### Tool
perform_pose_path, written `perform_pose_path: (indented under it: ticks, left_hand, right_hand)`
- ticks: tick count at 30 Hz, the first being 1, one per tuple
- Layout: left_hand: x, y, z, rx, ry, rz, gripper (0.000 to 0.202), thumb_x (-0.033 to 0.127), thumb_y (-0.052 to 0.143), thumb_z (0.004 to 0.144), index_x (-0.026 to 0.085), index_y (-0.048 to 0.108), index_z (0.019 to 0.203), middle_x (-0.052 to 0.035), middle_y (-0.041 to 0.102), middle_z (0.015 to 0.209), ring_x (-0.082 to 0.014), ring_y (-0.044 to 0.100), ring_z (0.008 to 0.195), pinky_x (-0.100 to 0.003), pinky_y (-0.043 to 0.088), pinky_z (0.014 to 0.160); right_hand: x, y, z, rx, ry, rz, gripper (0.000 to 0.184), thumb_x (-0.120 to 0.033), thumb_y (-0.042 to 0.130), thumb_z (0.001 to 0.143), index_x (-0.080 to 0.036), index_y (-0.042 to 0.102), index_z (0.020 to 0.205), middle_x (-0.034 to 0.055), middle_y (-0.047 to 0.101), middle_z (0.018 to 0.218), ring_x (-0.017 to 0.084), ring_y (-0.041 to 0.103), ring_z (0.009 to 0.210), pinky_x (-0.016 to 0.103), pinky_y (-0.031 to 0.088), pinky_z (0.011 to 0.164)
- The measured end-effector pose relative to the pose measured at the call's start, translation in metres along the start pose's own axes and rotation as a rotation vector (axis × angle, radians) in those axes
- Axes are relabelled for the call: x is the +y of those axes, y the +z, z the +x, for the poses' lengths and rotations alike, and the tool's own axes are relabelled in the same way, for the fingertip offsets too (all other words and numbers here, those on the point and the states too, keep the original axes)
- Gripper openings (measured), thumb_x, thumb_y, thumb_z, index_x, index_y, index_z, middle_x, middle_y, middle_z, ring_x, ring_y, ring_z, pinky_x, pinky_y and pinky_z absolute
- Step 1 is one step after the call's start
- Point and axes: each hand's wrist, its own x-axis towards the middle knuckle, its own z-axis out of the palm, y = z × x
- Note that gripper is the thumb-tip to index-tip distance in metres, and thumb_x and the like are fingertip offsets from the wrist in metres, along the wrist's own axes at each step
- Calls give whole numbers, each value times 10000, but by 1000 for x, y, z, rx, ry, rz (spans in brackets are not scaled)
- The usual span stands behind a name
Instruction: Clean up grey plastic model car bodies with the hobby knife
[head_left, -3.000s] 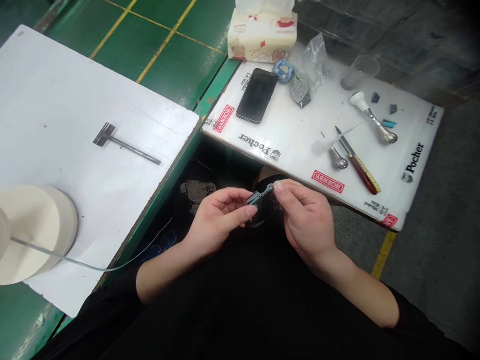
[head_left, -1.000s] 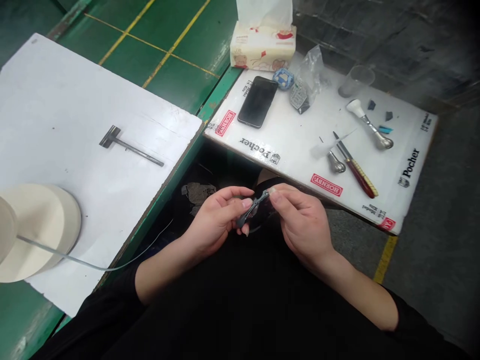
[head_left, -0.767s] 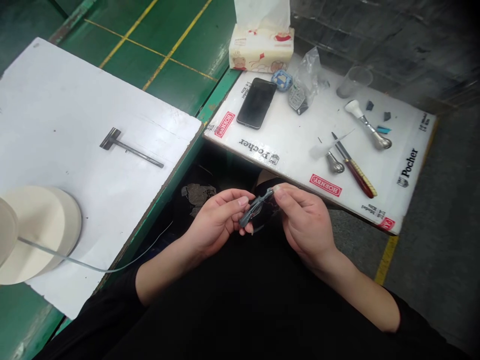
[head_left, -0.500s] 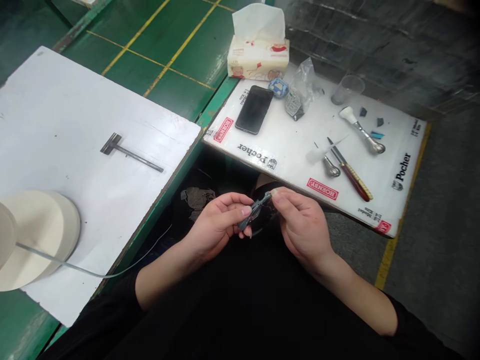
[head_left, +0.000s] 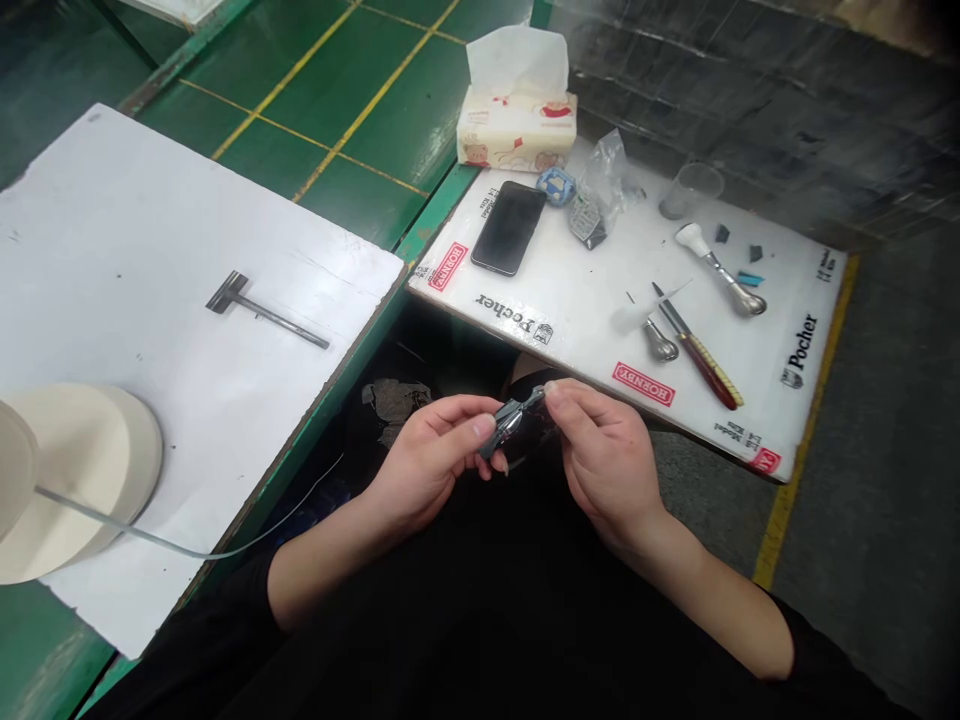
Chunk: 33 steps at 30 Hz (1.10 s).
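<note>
Between both hands, above my lap, is a small dark grey part (head_left: 510,425) with a shiny section in its middle. My left hand (head_left: 439,450) is closed on its lower left end, thumb on top. The thumb and fingertips of my right hand (head_left: 607,440) pinch the upper right end. The fingers hide both ends, so what kind of part it is stays unclear. On the small table (head_left: 562,330) just beyond my right hand lie a knife with a brown and yellow handle (head_left: 705,360) and a metal-handled tool (head_left: 660,343).
A phone (head_left: 510,228), a tissue pack (head_left: 517,125), a plastic bag (head_left: 604,185), a clear cup (head_left: 694,190) and a white-tipped brush (head_left: 724,270) are on the small table. The left white board (head_left: 150,220) carries a T-shaped tool (head_left: 270,312) and a cream round base (head_left: 105,470) with a cord.
The grey part has turned slightly in my fingers, showing more of its shiny section. Both hands keep their grip. The whole view has shifted a little.
</note>
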Motion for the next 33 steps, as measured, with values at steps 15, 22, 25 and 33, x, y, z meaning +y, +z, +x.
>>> perform_pose_path:
  ticks: [15,22,25,33]
  left_hand:
    - [2,0,0,-9,-54,-45,406,391,1072,924,158,871,1189,-46,835,841,-161,777,639,-255,589,626]
    - [-1,-1,-9,-13,221,193,443,227,1073,940,196,848,1321,-39,891,997,-191,912,860,-263,725,816]
    - [-6,-5,-12,-1,422,395,452,190,1025,987,225,850,1403,-45,914,1066,-184,925,950,-267,746,926]
    - [-11,-10,-13,19,695,664,408,159,998,1001,269,869,1372,-45,928,1128,-192,931,1000,-268,753,968]
  right_hand:
    - [1,-3,-4,-39,-14,-27,381,-628,817,1178,-293,915,1025,61,846,1122,278,781,1038,453,676,986]
    - [-12,-7,2,-60,51,-98,515,-690,899,1098,-278,872,1406,62,866,1203,225,783,959,382,684,892]
    - [-21,-4,0,-102,147,-84,649,-724,957,1027,-267,836,1472,95,856,1311,258,805,1055,397,711,909]
    - [-26,6,-6,-180,130,19,513,-595,1072,935,-344,906,1350,55,767,1466,275,749,1211,433,660,1083]
